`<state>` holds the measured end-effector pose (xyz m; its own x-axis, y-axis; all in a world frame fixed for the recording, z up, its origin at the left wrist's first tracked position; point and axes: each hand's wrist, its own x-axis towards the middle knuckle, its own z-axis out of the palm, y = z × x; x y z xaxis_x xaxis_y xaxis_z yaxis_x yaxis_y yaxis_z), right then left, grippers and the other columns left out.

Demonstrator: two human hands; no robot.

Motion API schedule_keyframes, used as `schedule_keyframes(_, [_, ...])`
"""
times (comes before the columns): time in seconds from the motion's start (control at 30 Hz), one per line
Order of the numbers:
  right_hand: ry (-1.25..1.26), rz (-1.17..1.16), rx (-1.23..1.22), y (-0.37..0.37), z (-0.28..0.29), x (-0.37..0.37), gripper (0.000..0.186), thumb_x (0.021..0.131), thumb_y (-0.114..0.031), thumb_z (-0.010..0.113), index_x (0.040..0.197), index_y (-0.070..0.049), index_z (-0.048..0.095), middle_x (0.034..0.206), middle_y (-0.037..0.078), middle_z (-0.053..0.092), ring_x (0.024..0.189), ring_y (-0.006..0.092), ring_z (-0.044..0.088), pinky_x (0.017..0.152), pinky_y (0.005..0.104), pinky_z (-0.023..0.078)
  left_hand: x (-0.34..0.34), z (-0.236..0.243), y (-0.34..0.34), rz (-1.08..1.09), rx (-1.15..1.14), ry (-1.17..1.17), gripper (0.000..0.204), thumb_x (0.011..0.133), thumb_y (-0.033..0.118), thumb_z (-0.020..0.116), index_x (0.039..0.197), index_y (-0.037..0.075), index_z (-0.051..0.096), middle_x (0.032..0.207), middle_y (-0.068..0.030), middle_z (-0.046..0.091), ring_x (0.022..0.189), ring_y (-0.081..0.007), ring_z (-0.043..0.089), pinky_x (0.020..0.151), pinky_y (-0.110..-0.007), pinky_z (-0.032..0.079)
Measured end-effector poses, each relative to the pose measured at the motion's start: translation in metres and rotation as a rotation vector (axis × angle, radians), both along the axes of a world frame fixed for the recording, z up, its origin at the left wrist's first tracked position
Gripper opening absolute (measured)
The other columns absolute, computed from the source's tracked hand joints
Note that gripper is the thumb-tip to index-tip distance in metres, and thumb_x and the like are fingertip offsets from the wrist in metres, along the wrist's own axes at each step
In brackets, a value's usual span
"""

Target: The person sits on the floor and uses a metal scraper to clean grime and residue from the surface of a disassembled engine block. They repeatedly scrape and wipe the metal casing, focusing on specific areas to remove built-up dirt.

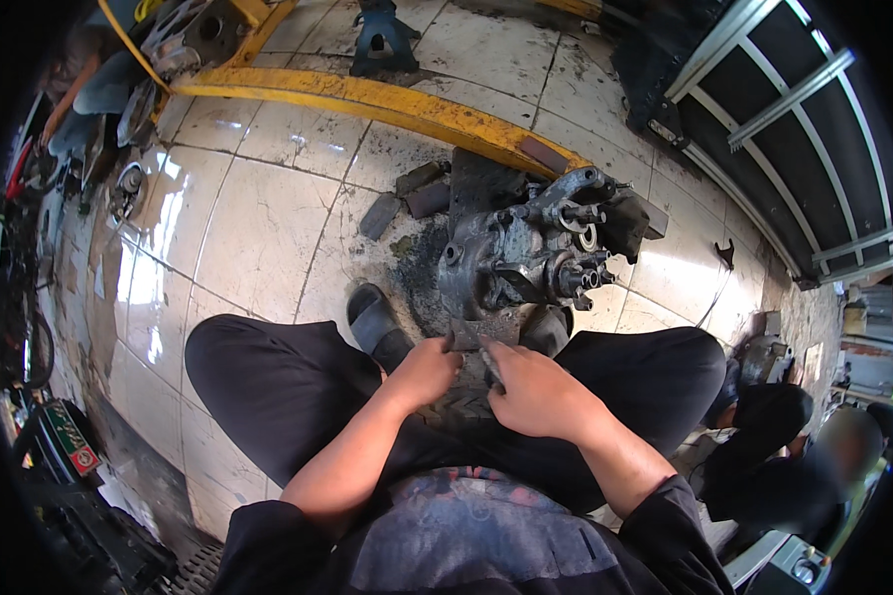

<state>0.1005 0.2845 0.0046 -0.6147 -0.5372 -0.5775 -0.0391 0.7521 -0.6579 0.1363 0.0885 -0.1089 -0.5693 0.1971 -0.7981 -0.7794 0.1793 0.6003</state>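
A greasy metal gearbox housing [496,253] with shafts and gears on its right side stands on the floor between my feet. At its near edge is a flat, worn grey piece [478,331], whose material I cannot make out. My left hand [429,373] pinches the left end of this piece, fingers curled. My right hand [534,389] is closed at its right end, the thumb and forefinger pointing toward the housing. What lies under the fingers is hidden.
A yellow steel beam [367,99] crosses behind the housing, with a blue jack stand [382,40] beyond. Dark blocks [379,215] lie left of the housing. A metal fork part [726,254] lies on the tiles at right. Another person [814,466] sits at lower right.
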Motion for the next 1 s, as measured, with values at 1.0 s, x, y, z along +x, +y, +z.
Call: schedule_keyframes(1.0, [0.172, -0.402, -0.137, 0.030, -0.038, 0.016, 0.051, 0.094, -0.015, 0.071, 0.142, -0.001, 0.061, 0.098, 0.027, 0.073, 0.094, 0.0444, 0.071, 0.087, 0.0473, 0.056, 0.035, -0.030, 0.060, 0.339, -0.110, 0.091, 0.042, 0.112, 0.036, 0.055, 0.143, 0.008, 0.058, 0.082, -0.0013, 0.052, 0.048, -0.0136, 0.050, 0.041, -0.031, 0.040])
